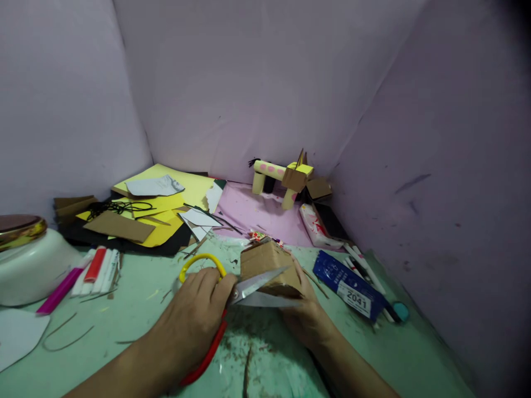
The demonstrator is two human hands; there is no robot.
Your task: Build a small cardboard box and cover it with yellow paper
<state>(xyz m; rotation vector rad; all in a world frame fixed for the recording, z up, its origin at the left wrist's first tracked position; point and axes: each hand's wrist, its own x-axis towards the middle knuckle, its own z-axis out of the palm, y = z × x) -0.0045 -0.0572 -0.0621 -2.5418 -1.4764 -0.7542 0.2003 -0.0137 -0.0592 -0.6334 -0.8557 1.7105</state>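
My left hand [194, 315] is closed on a pair of scissors [249, 290] with one yellow and one red handle loop. The blades are spread apart and point right, the upper one in front of a small brown cardboard box [263, 260]. My right hand [305, 312] grips that box from its right and lower side; some of its fingers are hidden behind the cardboard. Whether a blade touches the box I cannot tell. Beyond the box stands a yellow animal figure [271, 170] with pink spots and a cardboard head.
Yellow paper [166, 221], black sheets and cardboard scraps [120, 226] lie at the back left. Several markers [97, 271] and a white round container [31, 271] are on the left. A blue packet [348, 284] and a white-and-red pack [317, 226] lie on the right.
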